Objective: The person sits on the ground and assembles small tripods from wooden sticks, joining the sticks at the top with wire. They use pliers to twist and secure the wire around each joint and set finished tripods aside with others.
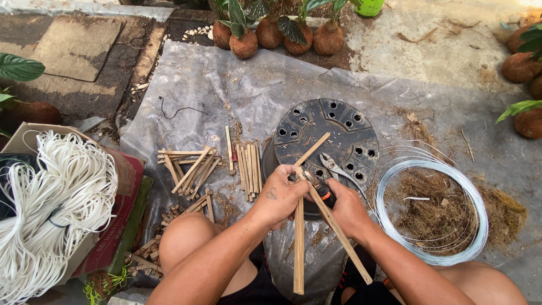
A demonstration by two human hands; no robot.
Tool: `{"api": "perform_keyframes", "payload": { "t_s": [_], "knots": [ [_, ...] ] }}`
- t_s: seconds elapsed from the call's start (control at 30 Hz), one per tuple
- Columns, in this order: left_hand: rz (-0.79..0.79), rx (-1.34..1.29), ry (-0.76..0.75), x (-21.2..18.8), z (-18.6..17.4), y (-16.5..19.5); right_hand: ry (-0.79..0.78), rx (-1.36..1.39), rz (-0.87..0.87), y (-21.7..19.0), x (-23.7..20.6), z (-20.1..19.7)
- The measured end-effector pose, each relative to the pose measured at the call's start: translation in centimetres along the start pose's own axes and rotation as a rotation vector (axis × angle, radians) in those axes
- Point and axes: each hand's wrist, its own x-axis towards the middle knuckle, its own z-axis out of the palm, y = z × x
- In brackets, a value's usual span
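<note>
1. You are sitting on the ground outdoors, knees apart, over a grey plastic sheet (226, 85) spread across bare concrete and dark soil.
2. An upturned black plastic pot (339, 130) with round drain holes stands on the sheet just in front of you and serves as your work surface.
3. Your left hand (280, 195) is closed around the bamboo strips (299, 243) where they cross at the pot's near edge; one strip hangs straight down between your knees, another slants down to the right.
4. Your right hand (345, 208) is curled shut beside the left, gripping a tool with an orange and black handle (324, 194); I cannot tell what kind of tool it is.
5. A pair of pliers (339, 169) lies on the pot just beyond your hands.
6. Left of the pot, loose cut bamboo sticks (192, 169) lie in small heaps on the sheet.
7. To your right, a coil of silver wire (480, 214) rings a patch of brown fibre (435, 209).
8. At far left, a cardboard box (127, 186), red on its side, holds a bundle of white cord (51, 203).
9. Round fibre-wrapped plant balls (244, 44) with green leaves line the top edge, with more at far right.
</note>
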Motion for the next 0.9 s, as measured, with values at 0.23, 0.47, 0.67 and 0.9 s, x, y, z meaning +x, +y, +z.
{"api": "perform_keyframes", "payload": {
  "t_s": [0.23,0.47,0.67,0.9],
  "knots": [
    [0.033,0.034,-0.054,0.2,-0.7,-1.1,-0.021,0.068,0.008,-0.7,-0.3,-0.2],
    [0.134,-0.035,-0.080,1.7,-1.0,-2.2,0.003,0.029,-0.059,0.9,0.1,1.0],
    [0.051,0.026,-0.130,1.3,-1.7,-0.7,-0.024,0.205,0.092,2.6,1.4,-1.0],
    [0.034,0.044,-0.127,1.0,-1.6,-1.2,0.262,-0.469,0.203,6.0,4.8,-4.5]
  ]
}}
